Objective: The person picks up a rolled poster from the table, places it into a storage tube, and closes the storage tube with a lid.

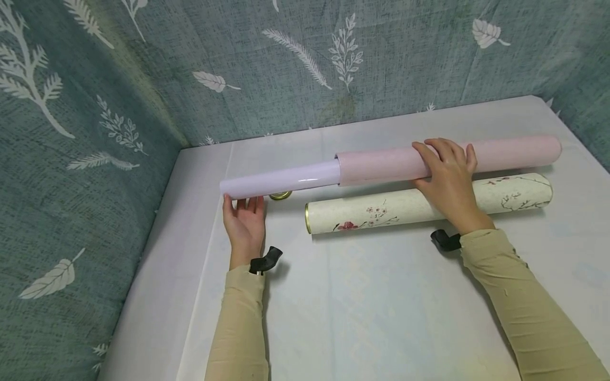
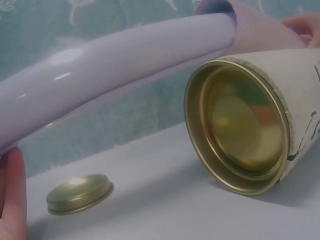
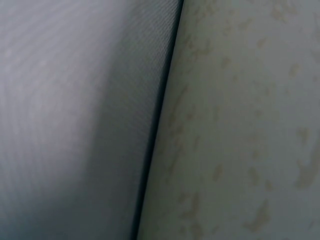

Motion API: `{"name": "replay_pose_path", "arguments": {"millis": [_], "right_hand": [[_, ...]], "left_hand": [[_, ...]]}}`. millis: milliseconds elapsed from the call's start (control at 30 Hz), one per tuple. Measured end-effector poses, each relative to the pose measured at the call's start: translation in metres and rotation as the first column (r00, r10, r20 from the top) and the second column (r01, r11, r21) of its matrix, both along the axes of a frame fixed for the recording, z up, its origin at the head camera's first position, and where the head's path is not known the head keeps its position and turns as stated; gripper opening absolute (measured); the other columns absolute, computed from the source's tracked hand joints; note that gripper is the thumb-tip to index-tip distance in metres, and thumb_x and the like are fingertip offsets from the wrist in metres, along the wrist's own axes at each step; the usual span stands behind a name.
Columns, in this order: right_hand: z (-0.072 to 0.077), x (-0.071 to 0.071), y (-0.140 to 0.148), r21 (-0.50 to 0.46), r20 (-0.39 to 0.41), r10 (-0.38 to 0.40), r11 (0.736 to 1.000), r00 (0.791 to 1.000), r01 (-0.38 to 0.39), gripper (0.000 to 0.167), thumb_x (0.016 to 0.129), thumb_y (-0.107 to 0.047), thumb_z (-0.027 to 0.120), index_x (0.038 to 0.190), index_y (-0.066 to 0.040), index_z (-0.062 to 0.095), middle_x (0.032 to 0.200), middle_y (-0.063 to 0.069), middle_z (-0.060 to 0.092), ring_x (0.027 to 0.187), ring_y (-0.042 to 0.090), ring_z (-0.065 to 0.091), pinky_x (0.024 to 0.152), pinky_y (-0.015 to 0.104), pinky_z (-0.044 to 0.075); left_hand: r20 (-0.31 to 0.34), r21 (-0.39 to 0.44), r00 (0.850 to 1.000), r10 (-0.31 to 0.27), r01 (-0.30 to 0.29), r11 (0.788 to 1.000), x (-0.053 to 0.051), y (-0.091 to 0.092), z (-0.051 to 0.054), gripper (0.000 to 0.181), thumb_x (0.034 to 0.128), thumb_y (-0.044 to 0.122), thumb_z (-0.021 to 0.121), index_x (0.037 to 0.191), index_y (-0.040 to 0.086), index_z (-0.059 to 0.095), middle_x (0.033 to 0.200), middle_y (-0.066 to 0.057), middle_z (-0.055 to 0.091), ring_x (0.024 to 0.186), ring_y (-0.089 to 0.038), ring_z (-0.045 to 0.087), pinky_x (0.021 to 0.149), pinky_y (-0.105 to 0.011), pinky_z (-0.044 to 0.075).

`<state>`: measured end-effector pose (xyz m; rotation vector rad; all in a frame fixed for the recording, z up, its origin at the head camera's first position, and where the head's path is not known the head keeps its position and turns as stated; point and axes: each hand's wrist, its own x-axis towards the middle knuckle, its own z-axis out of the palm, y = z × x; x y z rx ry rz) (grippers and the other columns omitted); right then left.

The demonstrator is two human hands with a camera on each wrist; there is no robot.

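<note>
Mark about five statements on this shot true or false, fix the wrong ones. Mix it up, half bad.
1. The lilac roll sits partly inside the pink tube. True.
2. The floral tube stands upright. False: it lies on its side on the table.
3. The right grip is on the pink tube. True.
4. The gold lid is fitted on the pink tube's open end. False: it lies on the table, apart from both tubes.
5. The left grip is at the lilac roll's outer end. True.
</note>
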<state>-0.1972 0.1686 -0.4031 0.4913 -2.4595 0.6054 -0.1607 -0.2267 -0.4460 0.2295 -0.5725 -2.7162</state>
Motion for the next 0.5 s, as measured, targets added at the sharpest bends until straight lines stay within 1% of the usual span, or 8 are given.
{"name": "replay_pose_path", "arguments": {"millis": [133, 300, 500], "right_hand": [[0.0007, 0.0001, -0.0004, -0.001, 0.004, 0.0, 1.0, 1.0, 0.0, 0.069, 0.062, -0.012, 0.081, 0.124, -0.014, 0.051, 0.124, 0.012, 0.046, 0.12, 0.032, 0.032, 0.101, 0.055, 0.001], [0.0014, 0.0007, -0.0006, -0.005, 0.012, -0.001, 1.0, 1.0, 0.001, 0.069, 0.062, -0.011, 0.081, 0.123, -0.014, 0.051, 0.123, 0.012, 0.046, 0.12, 0.032, 0.032, 0.101, 0.055, 0.001], [0.0016, 0.0014, -0.0006, -0.006, 0.009, 0.004, 1.0, 1.0, -0.004, 0.069, 0.061, -0.012, 0.082, 0.123, -0.013, 0.051, 0.123, 0.012, 0.046, 0.12, 0.032, 0.032, 0.101, 0.055, 0.0]], "left_hand": [[-0.017, 0.029, 1.0, -0.017, 0.018, 0.999, 0.0008, -0.0013, -0.0002, 0.042, 0.085, 0.035, 0.059, 0.12, 0.018, 0.043, 0.118, -0.008, 0.048, 0.113, -0.027, 0.046, 0.096, -0.039, 0.035], [-0.02, 0.04, 0.999, -0.03, 0.03, 0.999, 0.0016, -0.0018, -0.0001, 0.046, 0.0841, 0.038, 0.06, 0.124, 0.02, 0.046, 0.118, -0.009, 0.048, 0.112, -0.027, 0.046, 0.097, -0.037, 0.035], [-0.031, 0.049, 0.998, -0.045, 0.047, 0.998, 0.0007, -0.0012, -0.0002, 0.041, 0.0834, 0.035, 0.061, 0.118, 0.017, 0.051, 0.111, -0.006, 0.052, 0.105, -0.026, 0.05, 0.093, -0.036, 0.038]]}}
